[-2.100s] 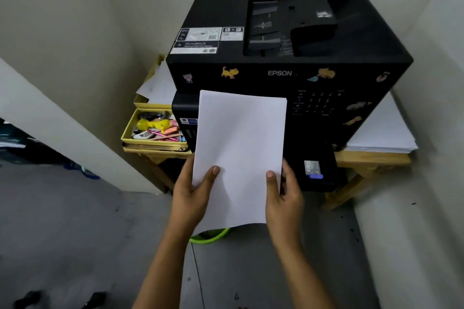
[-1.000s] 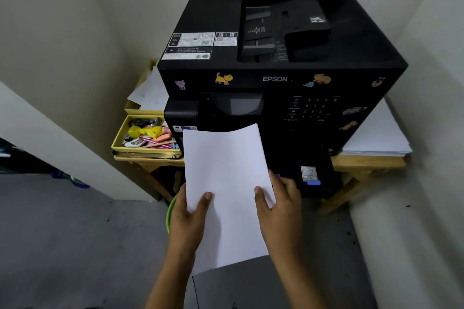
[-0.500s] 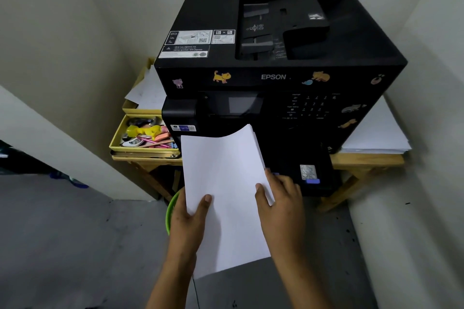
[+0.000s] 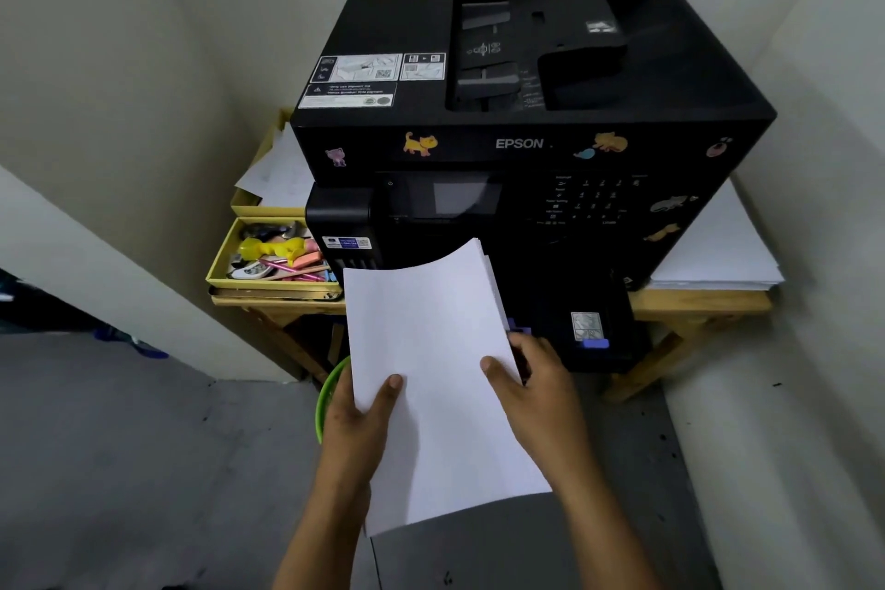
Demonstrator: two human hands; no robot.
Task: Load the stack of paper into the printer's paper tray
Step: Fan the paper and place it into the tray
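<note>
A stack of white paper [image 4: 431, 350] is held in front of the black Epson printer [image 4: 527, 134]. My left hand [image 4: 357, 426] grips its left edge with the thumb on top. My right hand [image 4: 536, 393] grips its right edge, thumb on top, fingers underneath. The far end of the stack curls upward near the printer's lower front. The pulled-out black paper tray [image 4: 594, 335] sticks out at the bottom of the printer, mostly to the right of the stack and partly hidden by it.
The printer stands on a wooden table [image 4: 694, 302]. A yellow box of small items [image 4: 268, 254] sits left of it, and a pile of white sheets [image 4: 718, 254] lies to its right. A green bucket rim [image 4: 330, 393] shows under the table. Walls close in on both sides.
The stack has come down from in front of the printer's panel to its lower front. Its far end now bends upward more than before. Both hands keep the same hold.
</note>
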